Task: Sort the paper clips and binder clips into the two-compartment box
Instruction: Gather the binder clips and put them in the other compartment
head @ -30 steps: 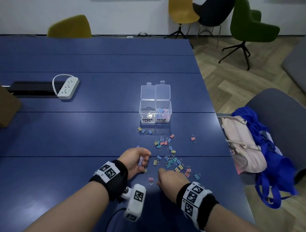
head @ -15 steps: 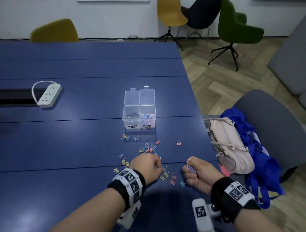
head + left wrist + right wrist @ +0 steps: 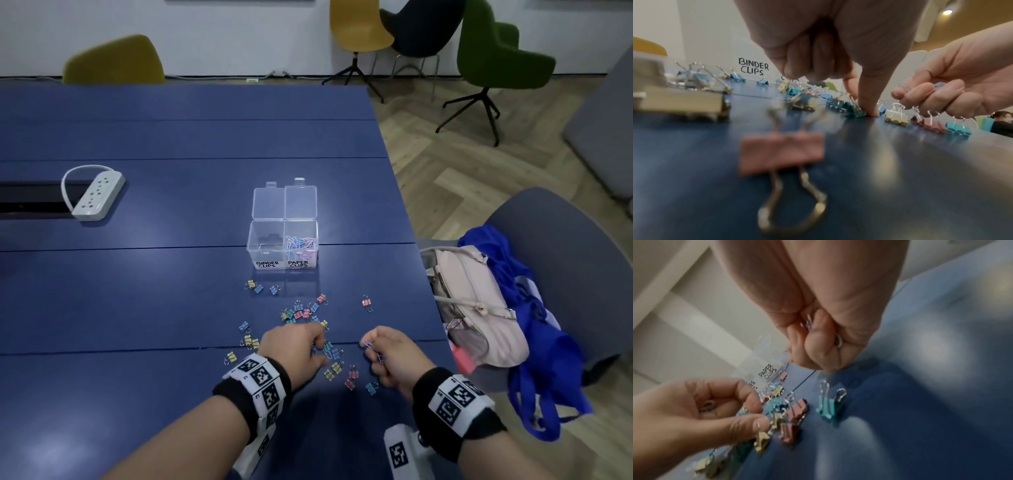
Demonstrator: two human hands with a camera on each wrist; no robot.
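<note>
The clear two-compartment box stands open; its right half, labelled PAPER CLIPS, holds several pastel paper clips, and the BINDER CLIPS half looks nearly empty. Coloured binder clips lie scattered on the blue table in front of it. My left hand is down in the pile, thumb and forefinger pinching a blue paper clip against the table, other fingers curled. Its thumb tip touches the table beside a teal binder clip. My right hand hovers just right of it, gripping paper clips.
A white power strip lies far left by a cable slot. The table's right edge is close to my right hand; beyond it a grey chair carries a pink bag and blue cloth. More chairs stand at the back.
My left hand moved right into the pile and went down onto a clip. My right hand lifted off the table, turned and came up holding paper clips.
</note>
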